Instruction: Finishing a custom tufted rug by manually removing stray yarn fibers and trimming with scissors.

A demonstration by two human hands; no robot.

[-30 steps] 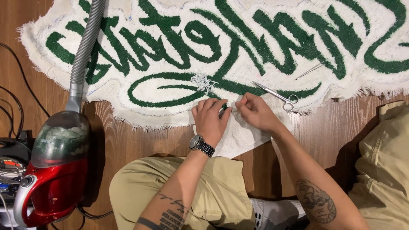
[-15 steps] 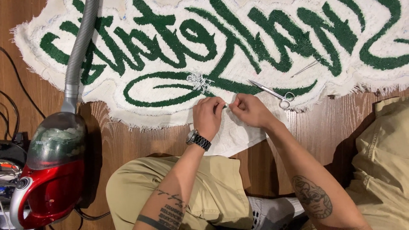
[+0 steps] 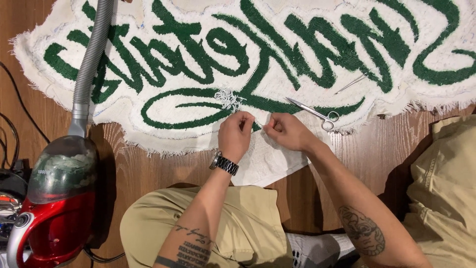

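Pinching the near edge of the rug (image 3: 277,54) with left hand (image 3: 236,135) and right hand (image 3: 287,131), fingers narrow. Long axis left-right; scissors (image 3: 313,112) lying on it, beside right hand.

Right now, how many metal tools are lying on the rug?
2: scissors just beyond the right hand, and thin tweezers farther up to the right. Others may be hidden.

floor: warm brown wood planks (image 3: 148,173), grain visible, soft even light | far left of the grip: red canister vacuum (image 3: 54,208) with grey ribbed hose (image 3: 91,59) running upward | left edge: black cables (image 3: 10,134) on the floor
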